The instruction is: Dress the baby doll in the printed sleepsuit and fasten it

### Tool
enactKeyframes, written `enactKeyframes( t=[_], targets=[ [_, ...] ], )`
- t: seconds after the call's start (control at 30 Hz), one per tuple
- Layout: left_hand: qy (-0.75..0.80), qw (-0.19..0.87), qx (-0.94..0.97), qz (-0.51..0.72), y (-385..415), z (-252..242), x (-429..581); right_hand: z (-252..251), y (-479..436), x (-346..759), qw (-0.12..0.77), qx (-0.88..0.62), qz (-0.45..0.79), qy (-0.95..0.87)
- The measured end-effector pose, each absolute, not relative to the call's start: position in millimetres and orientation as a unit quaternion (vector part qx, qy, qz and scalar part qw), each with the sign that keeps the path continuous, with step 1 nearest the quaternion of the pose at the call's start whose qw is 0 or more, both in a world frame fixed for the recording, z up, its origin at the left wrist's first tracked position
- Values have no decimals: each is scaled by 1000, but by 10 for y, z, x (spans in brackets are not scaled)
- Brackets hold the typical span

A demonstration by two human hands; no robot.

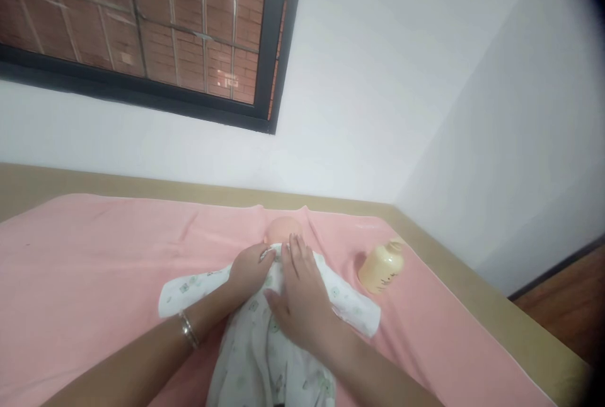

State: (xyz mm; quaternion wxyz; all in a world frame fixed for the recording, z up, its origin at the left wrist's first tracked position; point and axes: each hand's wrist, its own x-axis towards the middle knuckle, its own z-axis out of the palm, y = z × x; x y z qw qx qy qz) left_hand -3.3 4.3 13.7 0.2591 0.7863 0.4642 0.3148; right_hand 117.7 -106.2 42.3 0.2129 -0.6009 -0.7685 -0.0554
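A baby doll lies on a pink towel (94, 268), dressed in a white printed garment (265, 344). Only the top of its head (282, 230) shows beyond my hands. My left hand (250, 268) rests at the garment's neck, fingers curled and pinching the cloth there; a bracelet is on that wrist. My right hand (300, 293) lies flat on the doll's chest, fingers stretched out toward the collar. The garment's sleeves spread out to both sides.
A pale yellow bottle (382, 265) lies on its side on the towel, right of the doll. The towel covers a tan surface (496, 306) set against white walls. A barred window (142, 29) is up left. Wooden floor (567, 306) shows at far right.
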Motion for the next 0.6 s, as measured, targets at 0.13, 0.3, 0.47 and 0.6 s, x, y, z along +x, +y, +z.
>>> enactKeyframes(
  t=[0.13, 0.3, 0.47, 0.6],
  targets=[
    [481, 252, 784, 301, 24, 172, -29, 419, -1094, 1154, 188, -586, -15, -788],
    [460, 251, 792, 313, 34, 169, -48, 370, -1151, 1091, 205, -597, -27, -775],
    [452, 250, 798, 310, 54, 138, -68, 422, -1197, 1071, 213, -605, -22, -767],
    [452, 244, 800, 310, 89, 143, -49, 494, -1177, 1099, 198, -578, 20, -792]
  ],
)
